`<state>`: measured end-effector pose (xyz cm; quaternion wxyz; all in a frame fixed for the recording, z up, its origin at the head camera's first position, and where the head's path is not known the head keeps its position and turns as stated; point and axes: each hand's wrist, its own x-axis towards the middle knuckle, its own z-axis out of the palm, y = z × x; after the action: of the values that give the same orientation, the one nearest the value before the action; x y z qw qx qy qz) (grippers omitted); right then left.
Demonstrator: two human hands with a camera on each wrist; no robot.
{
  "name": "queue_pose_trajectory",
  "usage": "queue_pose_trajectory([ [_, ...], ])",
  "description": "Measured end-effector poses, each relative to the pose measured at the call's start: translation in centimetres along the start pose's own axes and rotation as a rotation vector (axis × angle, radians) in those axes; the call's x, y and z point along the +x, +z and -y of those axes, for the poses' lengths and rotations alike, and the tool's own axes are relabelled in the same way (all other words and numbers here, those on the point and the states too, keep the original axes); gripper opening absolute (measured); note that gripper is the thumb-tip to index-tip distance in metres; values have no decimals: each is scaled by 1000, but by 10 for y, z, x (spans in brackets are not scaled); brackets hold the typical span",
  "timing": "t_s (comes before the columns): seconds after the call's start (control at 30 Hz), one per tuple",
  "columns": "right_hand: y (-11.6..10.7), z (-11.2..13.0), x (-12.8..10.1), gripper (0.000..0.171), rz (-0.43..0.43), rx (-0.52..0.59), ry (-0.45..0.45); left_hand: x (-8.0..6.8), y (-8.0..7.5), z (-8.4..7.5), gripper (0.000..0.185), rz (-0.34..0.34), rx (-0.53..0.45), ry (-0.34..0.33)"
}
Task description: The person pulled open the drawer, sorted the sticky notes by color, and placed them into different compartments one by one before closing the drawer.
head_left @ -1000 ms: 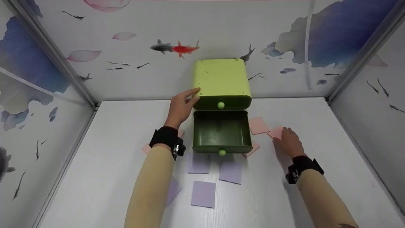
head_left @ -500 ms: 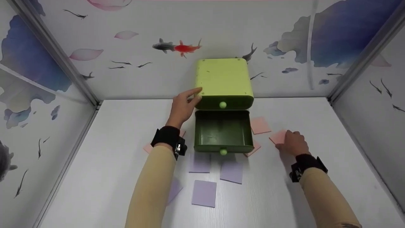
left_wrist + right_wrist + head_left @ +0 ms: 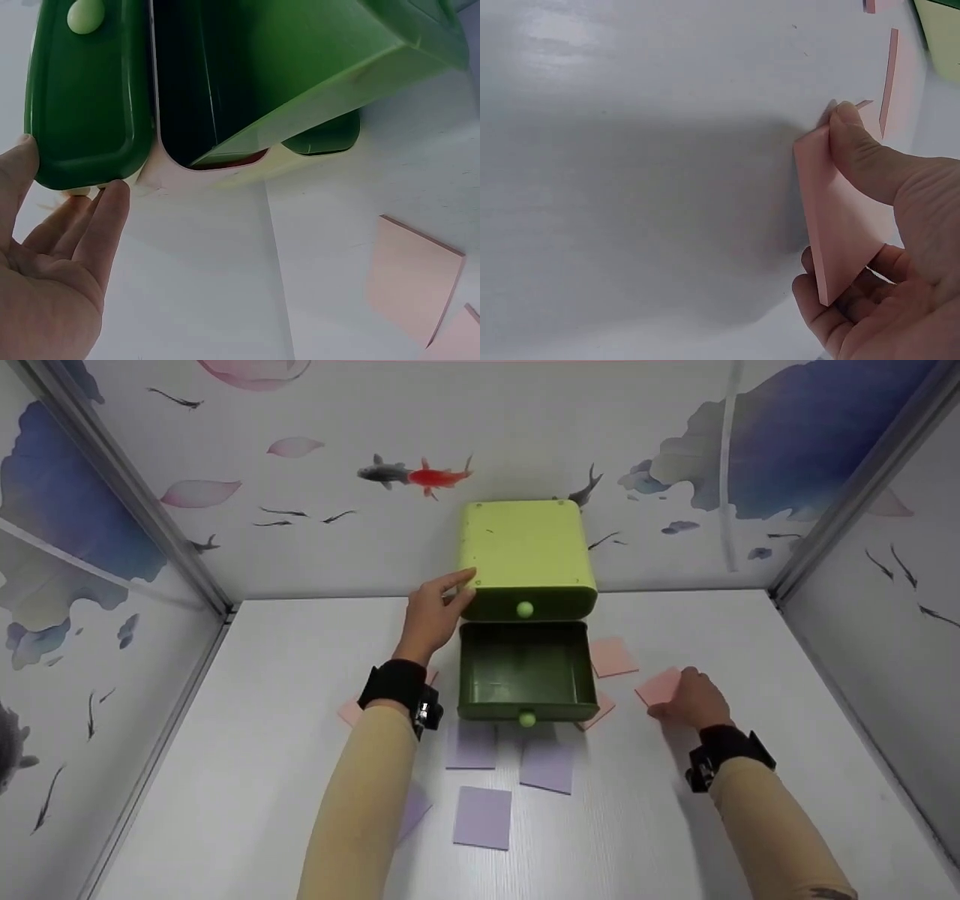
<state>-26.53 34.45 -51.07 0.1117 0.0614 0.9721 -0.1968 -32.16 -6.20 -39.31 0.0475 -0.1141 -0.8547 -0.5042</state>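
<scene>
A small drawer cabinet (image 3: 525,544), yellow-green on top with dark green drawer fronts, stands against the back wall. Its lower drawer (image 3: 480,711) is pulled out, and nothing shows inside. My left hand (image 3: 431,615) grips the left end of the upper part, thumb (image 3: 16,176) on one side and fingers (image 3: 105,232) on the other. To the right of the cabinet, my right hand (image 3: 694,703) holds a pink square card (image 3: 844,225) between thumb and fingers by its edges. In the right wrist view that card is tilted, with a shadow beside it.
Pink cards (image 3: 615,657) lie right of the drawer, one partly beneath it (image 3: 598,714). More pink cards (image 3: 416,281) lie at the left, partly behind my left arm. Several purple cards (image 3: 481,817) lie in front. Printed wall panels (image 3: 300,547) enclose the white table (image 3: 615,840).
My right hand has shifted slightly right and toward me, the pink card moving a little with it. More of that card now shows. The left hand and cabinet have stayed put.
</scene>
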Motion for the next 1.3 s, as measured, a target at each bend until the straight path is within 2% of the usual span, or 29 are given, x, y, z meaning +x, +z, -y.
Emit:
queue_pose_trajectory([
  [0.4,-10,1,0,44,-86,6,-13,-2,1,-2,37,-4,-3,-9],
  [0.63,-19,10,-6,32,-137,12,-33,-3,1,-4,38,1,21,-38],
  [0.9,-33,29,-11,30,-169,-15,-92,-4,1,-5,38,-5,17,-36],
  [1.3,-60,69,-20,30,-165,-67,-134,-5,2,-5,38,1,-16,-38],
])
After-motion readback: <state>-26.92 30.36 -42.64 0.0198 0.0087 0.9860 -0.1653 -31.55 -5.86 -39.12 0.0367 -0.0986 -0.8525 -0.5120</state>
